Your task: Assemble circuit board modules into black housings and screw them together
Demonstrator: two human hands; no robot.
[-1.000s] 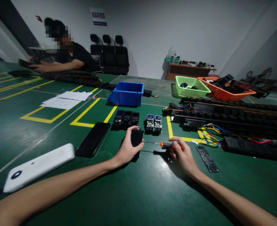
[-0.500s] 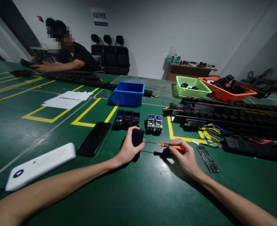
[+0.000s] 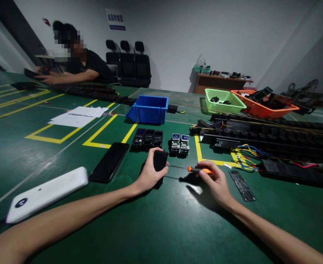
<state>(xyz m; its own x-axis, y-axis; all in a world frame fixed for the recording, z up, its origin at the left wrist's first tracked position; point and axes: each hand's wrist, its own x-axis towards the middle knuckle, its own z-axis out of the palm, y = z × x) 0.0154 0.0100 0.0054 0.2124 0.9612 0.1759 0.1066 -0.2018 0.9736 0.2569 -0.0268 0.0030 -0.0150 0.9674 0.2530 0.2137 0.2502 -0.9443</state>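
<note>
My left hand point(image 3: 151, 171) is closed around a black rectangular housing point(image 3: 160, 160), held on its edge on the green table point(image 3: 161, 227). In my right hand point(image 3: 215, 181) is an orange and black screwdriver point(image 3: 201, 171), gripped by its handle. Its thin shaft points left, and the tip meets the right side of the housing by my left fingertips. Just beyond are black modules point(image 3: 147, 139) in a row and two small circuit board assemblies point(image 3: 179, 144) with blue tops. A flat black cover plate point(image 3: 242, 186) lies right of my right hand.
A black phone point(image 3: 110, 162) and a white power-bank-like device point(image 3: 48, 194) lie on the left. Farther back stand a blue bin point(image 3: 150, 110), a green basket point(image 3: 224, 106) and an orange basket point(image 3: 277, 113). Black rails with wires point(image 3: 260, 135) fill the right; a person point(image 3: 81, 66) leans at far left.
The screwdriver handle has turned slightly in my right fingers, its tip staying at the housing. My left hand and the housing have hardly moved.
</note>
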